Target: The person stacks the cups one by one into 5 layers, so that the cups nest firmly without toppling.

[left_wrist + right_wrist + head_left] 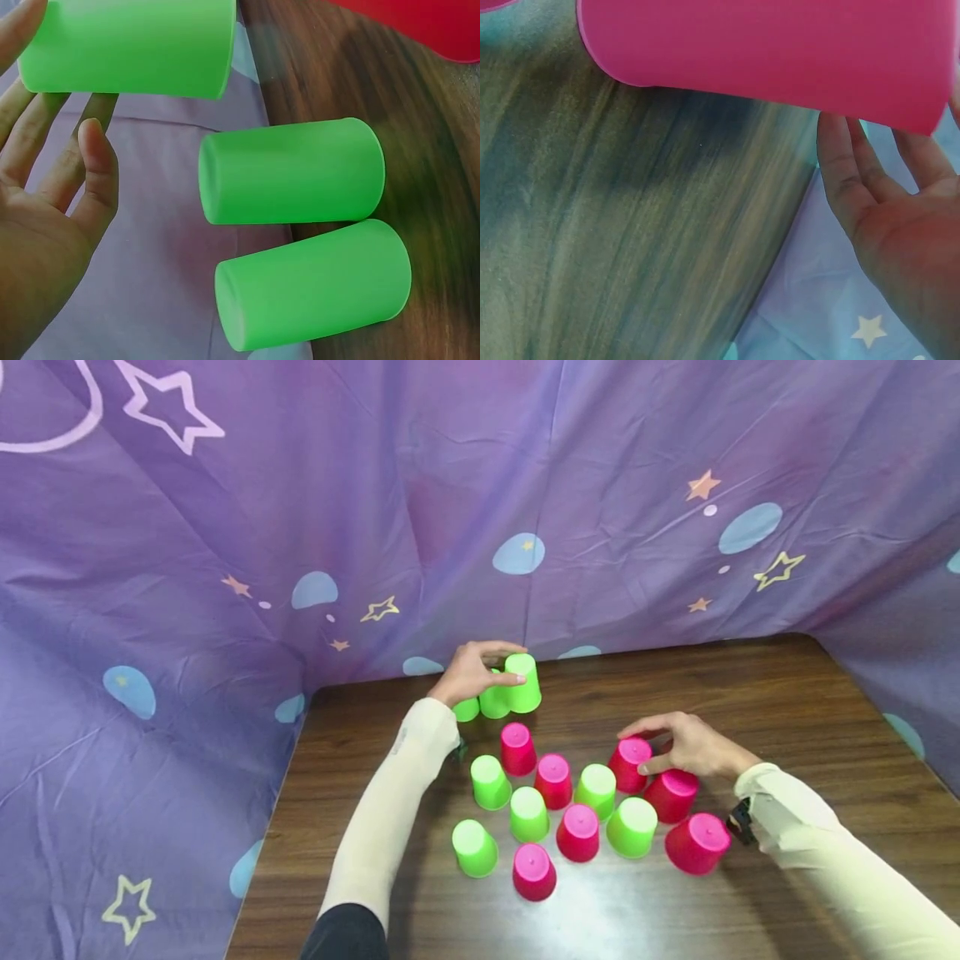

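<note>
At the back of the table my left hand (pixel 474 672) grips an upside-down green cup (pixel 524 693) near its closed end, thumb on one side and fingers on the other. Beside it two more green cups stand inverted, a nearer one (pixel 292 172) and a farther one (pixel 315 289) in the left wrist view. My right hand (pixel 697 745) holds a pink cup (pixel 627 768) around its upper part; the right wrist view shows fingers against that cup's side. Just in front of this hand are two other pink cups, one (pixel 672 798) partly behind the other (pixel 697 846).
Several inverted cups stand scattered mid-table, among them a green cup (pixel 491 783), a pink cup (pixel 517 750) and a front pink cup (pixel 534 873). The brown wooden table (pixel 322 827) meets a purple patterned cloth (pixel 450 527) at its back and left.
</note>
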Available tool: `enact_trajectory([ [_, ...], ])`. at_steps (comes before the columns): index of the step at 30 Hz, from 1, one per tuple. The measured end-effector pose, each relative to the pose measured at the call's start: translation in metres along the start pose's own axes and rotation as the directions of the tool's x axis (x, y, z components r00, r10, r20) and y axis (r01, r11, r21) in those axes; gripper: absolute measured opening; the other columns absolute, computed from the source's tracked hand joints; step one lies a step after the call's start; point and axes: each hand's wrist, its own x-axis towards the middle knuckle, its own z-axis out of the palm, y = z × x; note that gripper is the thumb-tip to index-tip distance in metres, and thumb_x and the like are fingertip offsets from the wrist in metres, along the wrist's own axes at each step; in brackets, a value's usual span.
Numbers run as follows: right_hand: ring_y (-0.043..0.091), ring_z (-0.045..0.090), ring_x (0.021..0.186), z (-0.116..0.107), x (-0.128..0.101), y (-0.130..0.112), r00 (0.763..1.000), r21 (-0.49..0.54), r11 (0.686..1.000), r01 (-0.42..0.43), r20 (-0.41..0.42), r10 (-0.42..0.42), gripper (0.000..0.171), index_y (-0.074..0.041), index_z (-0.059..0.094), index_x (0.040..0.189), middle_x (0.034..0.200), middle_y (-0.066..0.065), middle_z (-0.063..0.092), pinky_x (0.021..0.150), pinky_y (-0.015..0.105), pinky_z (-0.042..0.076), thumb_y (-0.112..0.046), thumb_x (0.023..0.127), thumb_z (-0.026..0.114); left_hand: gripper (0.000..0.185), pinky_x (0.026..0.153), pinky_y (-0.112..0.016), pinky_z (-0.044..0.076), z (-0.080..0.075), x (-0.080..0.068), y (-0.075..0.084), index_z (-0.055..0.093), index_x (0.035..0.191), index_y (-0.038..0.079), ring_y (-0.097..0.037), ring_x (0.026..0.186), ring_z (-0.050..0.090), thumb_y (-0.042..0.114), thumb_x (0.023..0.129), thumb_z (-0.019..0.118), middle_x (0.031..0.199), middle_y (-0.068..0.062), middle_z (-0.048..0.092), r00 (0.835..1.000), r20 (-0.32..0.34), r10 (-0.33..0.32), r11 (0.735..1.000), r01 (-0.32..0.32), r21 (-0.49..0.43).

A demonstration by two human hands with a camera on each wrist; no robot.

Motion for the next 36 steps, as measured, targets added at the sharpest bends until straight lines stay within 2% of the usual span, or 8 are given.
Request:
enact_trajectory([
  [4,0.020,0.072,0.096,0.001,-0.001,0.002,1.000,-0.013,1.000,-0.002,-0.008,0.002,0.052,-0.007,0.069,0.123,0.116,0.012,0.074,0.082,0.034,0.059,-0.015,0.075,0.087,0.051,0.104,-0.036,0.054,0.002,0.007,-0.003,0.070,0.126,0.017,-0.021,0.116,0.069,0.024,0.079,0.087,0.125,-0.003,0.074,1.000,0.010,-0.011,0.999,0.011,0.030],
  [9,0.015,0.071,0.097,0.003,0.001,0.004,1.000,-0.044,0.999,0.016,-0.022,-0.017,0.051,-0.010,0.071,0.122,0.115,0.008,0.075,0.085,0.037,0.060,-0.017,0.075,0.088,0.050,0.107,-0.038,0.051,0.007,0.016,-0.006,0.071,0.125,0.018,-0.019,0.119,0.067,0.026,0.079,0.087,0.125,-0.002,0.073,1.000,0.012,-0.017,0.993,0.015,0.115],
  [18,0.016,0.070,0.101,0.003,0.000,0.006,0.999,-0.071,0.997,0.009,-0.039,-0.012,0.051,-0.012,0.072,0.121,0.116,0.006,0.076,0.088,0.041,0.059,-0.017,0.073,0.089,0.048,0.114,-0.038,0.045,0.014,0.030,-0.005,0.071,0.123,0.017,-0.021,0.129,0.061,0.027,0.079,0.087,0.128,-0.003,0.072,0.998,0.058,0.010,0.964,-0.026,0.266],
  [30,0.019,0.071,0.101,0.004,0.000,0.005,1.000,-0.047,0.999,-0.015,-0.015,0.014,0.051,-0.010,0.071,0.123,0.117,0.008,0.075,0.087,0.038,0.058,-0.018,0.075,0.088,0.044,0.114,-0.034,0.044,0.017,0.040,-0.013,0.072,0.119,0.017,-0.021,0.128,0.062,0.027,0.079,0.087,0.125,-0.004,0.073,0.993,0.114,-0.022,0.937,-0.019,0.349],
  [36,0.020,0.071,0.098,0.003,-0.001,0.004,0.999,-0.028,0.999,-0.027,-0.021,0.026,0.052,-0.009,0.071,0.123,0.117,0.009,0.075,0.086,0.041,0.059,-0.018,0.075,0.087,0.045,0.117,-0.034,0.041,0.019,0.042,-0.017,0.072,0.120,0.015,-0.021,0.130,0.061,0.023,0.079,0.087,0.125,-0.005,0.073,0.993,0.119,-0.008,0.940,-0.034,0.340],
])
